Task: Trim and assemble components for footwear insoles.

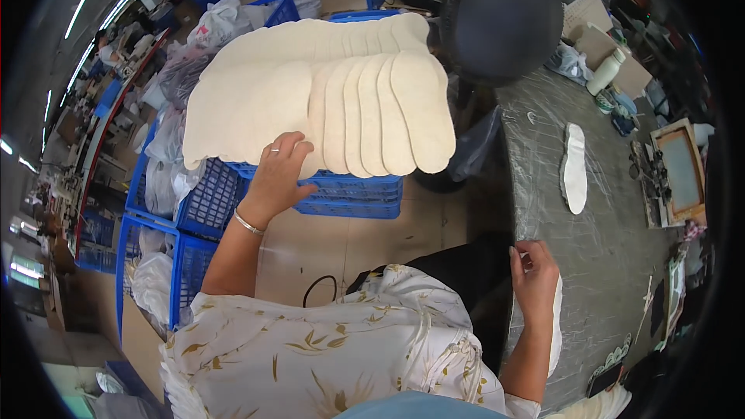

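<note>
1. While the left hand [279, 174] reaches to the centre-left of the frame, its fingers lie, lightly bent, on the near edge of the cream insole-shaped pieces [400, 112]; the thumb stands apart, so this hand is open.
2. These pieces are in the upper middle of the frame, overlapping in two rows, above blue crates [349, 198]. In the near row, their long axes run from top to bottom of the frame, with rounded ends pointing to the lower edge.
3. The right hand [535, 283], right of centre, has its fingers curled, thumb near the index finger, at the edge of the dark table [621, 240]. Whether it grips something, I cannot tell.
4. A white piece [556, 334] shows partly beside the right forearm.
5. Another white insole [574, 171] lies alone on the table, at the right of the frame; its long axis is nearly vertical.
</note>
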### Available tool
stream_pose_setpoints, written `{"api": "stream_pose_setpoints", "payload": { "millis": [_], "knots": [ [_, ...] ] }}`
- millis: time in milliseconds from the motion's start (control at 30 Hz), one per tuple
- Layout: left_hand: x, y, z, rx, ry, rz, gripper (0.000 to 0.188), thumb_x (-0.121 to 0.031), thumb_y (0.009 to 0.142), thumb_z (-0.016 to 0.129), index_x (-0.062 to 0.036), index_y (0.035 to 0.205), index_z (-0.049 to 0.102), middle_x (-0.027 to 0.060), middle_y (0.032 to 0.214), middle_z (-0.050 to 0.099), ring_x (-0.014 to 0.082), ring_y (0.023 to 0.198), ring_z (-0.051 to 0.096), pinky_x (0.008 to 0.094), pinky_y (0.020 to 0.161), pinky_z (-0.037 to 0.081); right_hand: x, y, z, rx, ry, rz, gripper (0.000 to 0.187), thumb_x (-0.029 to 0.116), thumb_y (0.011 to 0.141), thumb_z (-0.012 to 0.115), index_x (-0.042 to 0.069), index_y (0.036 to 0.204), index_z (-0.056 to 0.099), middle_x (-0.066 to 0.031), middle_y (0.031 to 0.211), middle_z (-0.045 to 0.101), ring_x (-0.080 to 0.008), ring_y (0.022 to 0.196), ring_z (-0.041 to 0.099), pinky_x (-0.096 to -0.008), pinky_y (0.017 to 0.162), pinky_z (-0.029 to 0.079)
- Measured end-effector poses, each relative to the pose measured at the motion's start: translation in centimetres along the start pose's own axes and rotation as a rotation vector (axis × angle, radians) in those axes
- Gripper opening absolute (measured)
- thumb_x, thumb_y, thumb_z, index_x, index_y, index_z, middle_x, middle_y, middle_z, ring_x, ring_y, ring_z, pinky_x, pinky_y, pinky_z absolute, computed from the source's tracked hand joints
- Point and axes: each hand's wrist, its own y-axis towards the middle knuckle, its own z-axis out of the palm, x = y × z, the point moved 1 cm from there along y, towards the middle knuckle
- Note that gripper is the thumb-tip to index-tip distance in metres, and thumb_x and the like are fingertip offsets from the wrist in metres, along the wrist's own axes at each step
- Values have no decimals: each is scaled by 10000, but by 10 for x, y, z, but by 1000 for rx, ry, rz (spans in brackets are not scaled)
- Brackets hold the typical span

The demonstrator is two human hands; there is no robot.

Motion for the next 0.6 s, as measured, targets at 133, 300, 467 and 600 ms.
{"api": "stream_pose_setpoints", "payload": {
  "millis": [133,300,467,600],
  "knots": [
    [29,-9,10,-42,-261,1,349,-85,683,821,-96,964,613,108,1142,580,319,1051,579,365,864,493,1,2,4,5,23,46,72,26,853,684,-13,906,654,-125,814,637,-217,608,617,-311,573,486],
    [36,3,-6,-4,-340,-45,301,-98,695,814,-83,909,603,101,1118,583,322,1033,570,372,857,489,-2,-5,10,22,14,52,77,32,856,683,-14,913,661,-130,815,639,-222,614,625,-316,577,490],
    [28,-5,-6,28,-92,1,297,-98,700,805,-58,940,635,107,1065,593,336,990,584,361,835,503,-7,-8,12,39,-5,70,80,36,857,682,-16,915,665,-138,818,650,-228,622,634,-324,584,493],
    [58,0,-2,-72,-425,-46,236,-78,730,787,-34,920,653,98,1002,625,272,918,627,324,771,514,-8,-8,15,44,-10,79,86,37,856,683,-19,920,667,-141,821,654,-232,622,634,-328,587,496]
  ]
}}
